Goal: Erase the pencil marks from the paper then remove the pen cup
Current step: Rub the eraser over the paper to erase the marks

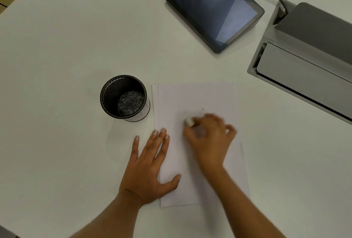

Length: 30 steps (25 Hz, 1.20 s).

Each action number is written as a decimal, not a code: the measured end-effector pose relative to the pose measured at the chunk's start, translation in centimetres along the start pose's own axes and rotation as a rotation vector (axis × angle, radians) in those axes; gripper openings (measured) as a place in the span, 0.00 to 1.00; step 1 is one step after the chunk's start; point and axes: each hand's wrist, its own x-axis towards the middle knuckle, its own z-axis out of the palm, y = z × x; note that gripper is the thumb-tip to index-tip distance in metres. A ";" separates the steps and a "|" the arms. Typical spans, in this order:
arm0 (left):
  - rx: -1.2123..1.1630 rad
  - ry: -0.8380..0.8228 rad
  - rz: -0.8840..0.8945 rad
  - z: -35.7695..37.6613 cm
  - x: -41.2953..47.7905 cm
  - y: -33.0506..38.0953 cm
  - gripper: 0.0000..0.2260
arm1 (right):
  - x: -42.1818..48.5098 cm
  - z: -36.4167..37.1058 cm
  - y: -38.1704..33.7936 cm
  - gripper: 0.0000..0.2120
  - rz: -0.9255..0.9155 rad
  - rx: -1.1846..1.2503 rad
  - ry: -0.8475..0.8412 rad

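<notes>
On my feed the black mesh pen cup (112, 93) stands upright on the white table (76, 47), just left of the paper (200, 97) stack. Looking down inside, I only see its scuffed bottom. The left hand (148, 165) lies flat on the paper's left edge, fingers straight and slightly spread. The right hand (207, 138) is blurry and pinches a white eraser (189, 121) against the sheet.

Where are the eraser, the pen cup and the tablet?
eraser (189, 121): head view, on its exposed white end.
pen cup (114, 93): head view, on the inner mesh wall.
tablet (213, 11): head view, on the middle of the dark screen.
</notes>
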 end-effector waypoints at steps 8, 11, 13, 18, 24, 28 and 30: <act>0.005 0.001 0.000 -0.2 -0.1 0.1 0.43 | 4.3 -2.3 3.5 0.08 0.165 -0.014 0.056; 0.008 0.008 0.000 -0.1 0.0 0.1 0.43 | 0.6 -2.1 1.5 0.06 0.111 0.004 -0.029; 0.005 0.002 0.007 -0.1 0.0 0.0 0.43 | -4.1 -1.8 0.0 0.06 -0.088 0.013 -0.153; -0.008 0.013 0.001 -0.1 0.0 0.1 0.42 | -2.4 -3.2 2.7 0.06 0.024 -0.070 -0.020; 0.003 -0.013 0.015 -0.2 0.0 0.0 0.42 | -6.3 -3.0 2.9 0.05 -0.078 -0.006 -0.098; 0.038 -0.030 0.016 -0.2 0.0 0.0 0.39 | -8.6 -3.3 4.9 0.08 -0.072 0.149 -0.016; 0.049 -0.048 0.035 -0.3 0.1 0.0 0.37 | -8.8 -2.9 5.0 0.10 0.044 0.243 -0.001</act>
